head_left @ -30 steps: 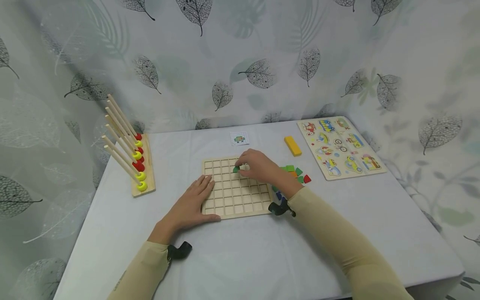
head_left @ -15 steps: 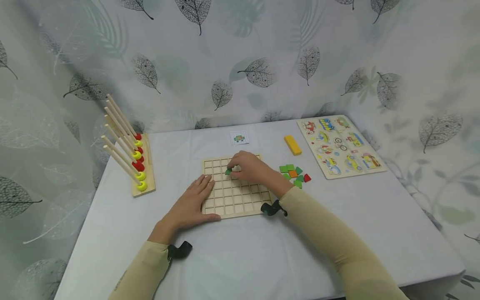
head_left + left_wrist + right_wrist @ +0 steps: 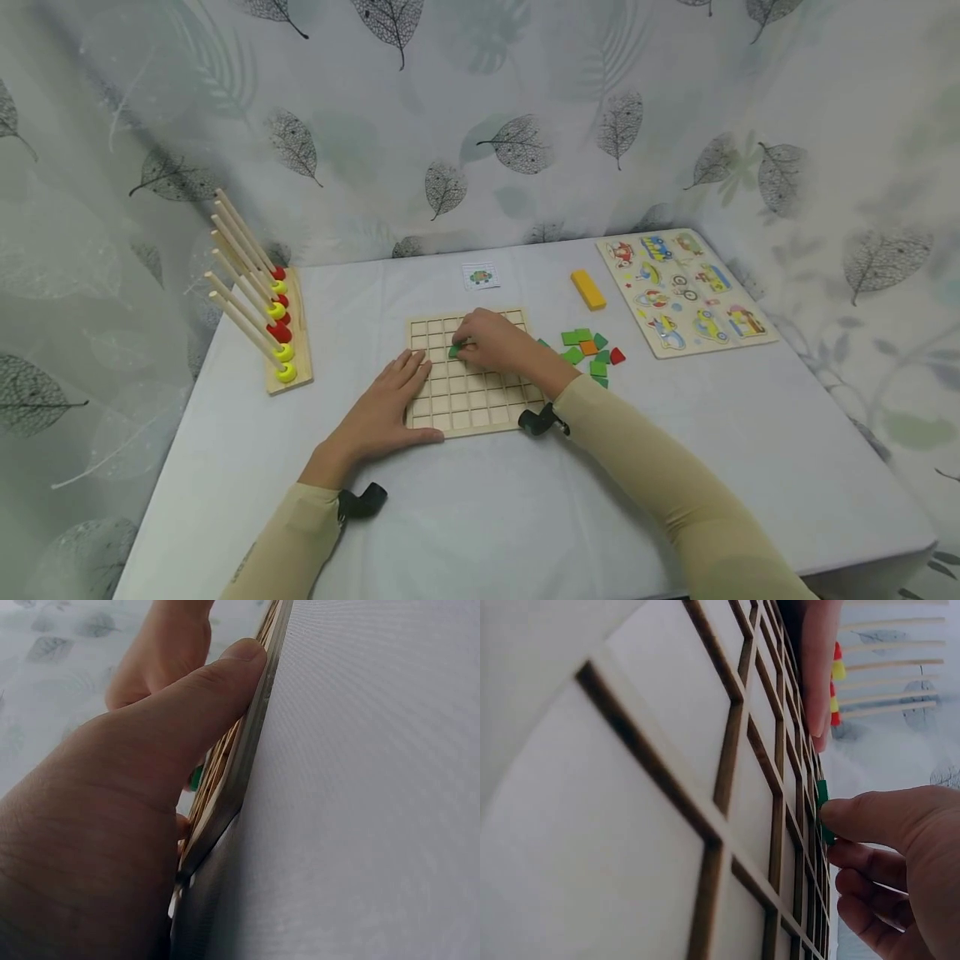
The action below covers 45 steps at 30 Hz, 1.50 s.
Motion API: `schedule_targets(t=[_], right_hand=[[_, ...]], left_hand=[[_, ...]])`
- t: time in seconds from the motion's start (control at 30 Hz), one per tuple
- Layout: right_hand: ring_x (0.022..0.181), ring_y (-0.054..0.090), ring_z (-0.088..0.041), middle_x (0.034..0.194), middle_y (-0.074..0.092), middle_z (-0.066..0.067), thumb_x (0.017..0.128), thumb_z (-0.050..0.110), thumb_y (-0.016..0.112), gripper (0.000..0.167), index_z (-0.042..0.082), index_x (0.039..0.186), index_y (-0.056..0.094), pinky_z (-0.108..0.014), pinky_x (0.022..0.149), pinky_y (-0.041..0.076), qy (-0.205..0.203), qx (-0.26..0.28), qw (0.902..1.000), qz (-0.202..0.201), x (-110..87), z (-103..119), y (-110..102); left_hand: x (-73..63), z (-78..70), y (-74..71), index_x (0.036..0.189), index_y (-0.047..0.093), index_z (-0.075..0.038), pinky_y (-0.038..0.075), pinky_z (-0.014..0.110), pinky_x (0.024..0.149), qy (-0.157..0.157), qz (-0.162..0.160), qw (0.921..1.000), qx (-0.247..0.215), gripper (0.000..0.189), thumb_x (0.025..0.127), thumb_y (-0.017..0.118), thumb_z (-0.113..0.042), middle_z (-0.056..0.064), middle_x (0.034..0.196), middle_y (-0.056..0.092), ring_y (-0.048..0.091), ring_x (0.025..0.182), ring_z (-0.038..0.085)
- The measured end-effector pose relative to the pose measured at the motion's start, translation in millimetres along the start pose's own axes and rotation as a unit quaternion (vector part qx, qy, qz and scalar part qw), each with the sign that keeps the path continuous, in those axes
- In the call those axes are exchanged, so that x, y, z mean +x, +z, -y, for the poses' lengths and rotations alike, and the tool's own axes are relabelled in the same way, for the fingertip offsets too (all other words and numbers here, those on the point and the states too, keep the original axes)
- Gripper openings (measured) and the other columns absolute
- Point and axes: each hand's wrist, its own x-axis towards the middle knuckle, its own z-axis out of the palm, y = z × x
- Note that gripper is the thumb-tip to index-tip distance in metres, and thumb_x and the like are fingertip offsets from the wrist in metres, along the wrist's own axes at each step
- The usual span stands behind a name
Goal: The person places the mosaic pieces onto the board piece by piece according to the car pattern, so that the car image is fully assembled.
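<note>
A wooden grid board (image 3: 468, 399) lies flat on the white-covered table. My left hand (image 3: 381, 410) rests at its near left corner, fingers straight over the left rim and thumb along the front rim. My right hand (image 3: 497, 343) is over the far half of the board, pinching a small green tile (image 3: 453, 352) between thumb and finger. In the right wrist view the green tile (image 3: 823, 793) sits at the grid's surface, the thumb pressed to it. Under the right hand, part of the grid is hidden.
Several green tiles (image 3: 573, 337), an orange tile (image 3: 588, 347) and a red tile (image 3: 617, 356) lie right of the board. Behind it is a picture card (image 3: 481, 276). A yellow block (image 3: 588, 289) and a picture puzzle (image 3: 686, 292) stand further right, a bead rack (image 3: 298, 333) at left.
My right hand has moved left and slightly nearer over the board with the green tile, then nearly halted. My left hand has stayed in place.
</note>
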Motion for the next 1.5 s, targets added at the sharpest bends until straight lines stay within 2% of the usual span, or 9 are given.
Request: schedule_targets(t=[0.33,0.7,0.93,1.23,1.5], right_hand=[[0.119,0.065,-0.022,0.121,0.075,-0.002,0.104,0.024,0.077,0.020,0.013,0.120,0.083,-0.038,0.106,0.051,0.003,-0.017,0.9998,0.007,0.7,1.9,1.8],[0.116,0.064,-0.021,0.119,0.075,0.000,0.103,0.024,0.079,0.020,0.013,0.120,0.083,-0.037,0.103,0.052,0.003,-0.006,1.0000,-0.004,0.5,2.6,2.4],[0.117,0.064,-0.021,0.122,0.075,-0.001,0.104,0.024,0.078,0.020,0.013,0.120,0.084,-0.037,0.103,0.052,0.007,-0.014,0.9999,0.005,0.2,3.2,2.2],[0.116,0.064,-0.020,0.119,0.075,0.000,0.103,0.023,0.079,0.019,0.013,0.118,0.084,-0.036,0.103,0.052,0.008,0.009,0.9999,-0.006,-2.9,1.7,0.5],[0.119,0.064,-0.021,0.123,0.074,-0.001,0.103,0.023,0.079,0.027,0.011,0.127,0.081,-0.039,0.103,0.053,0.045,0.036,0.9980,-0.026,-18.8,-11.6,-12.5]], left_hand=[[0.6,-0.1,-0.1,0.173,0.022,-0.007,0.011,0.047,0.133,0.002,0.000,1.0000,0.000,0.121,0.089,0.072,-0.078,0.008,0.182,0.010,0.001,0.167,0.027],[1.3,1.3,0.4,0.173,0.022,-0.007,0.011,0.047,0.133,0.003,0.002,1.0000,0.002,0.122,0.089,0.070,-0.080,0.008,0.182,0.009,0.000,0.167,0.026],[1.3,1.5,0.3,0.173,0.022,-0.006,0.011,0.047,0.133,0.005,0.003,1.0000,0.001,0.122,0.089,0.071,-0.079,0.009,0.182,0.010,0.000,0.167,0.026],[2.1,0.5,0.1,0.172,0.024,-0.005,0.012,0.048,0.132,0.005,0.001,1.0000,-0.002,0.122,0.088,0.074,-0.077,0.009,0.182,0.011,0.002,0.167,0.028],[2.3,0.5,-0.5,0.172,0.025,-0.003,0.014,0.051,0.132,0.013,-0.006,0.9999,0.004,0.123,0.087,0.074,-0.077,0.011,0.181,0.013,0.006,0.167,0.032]])
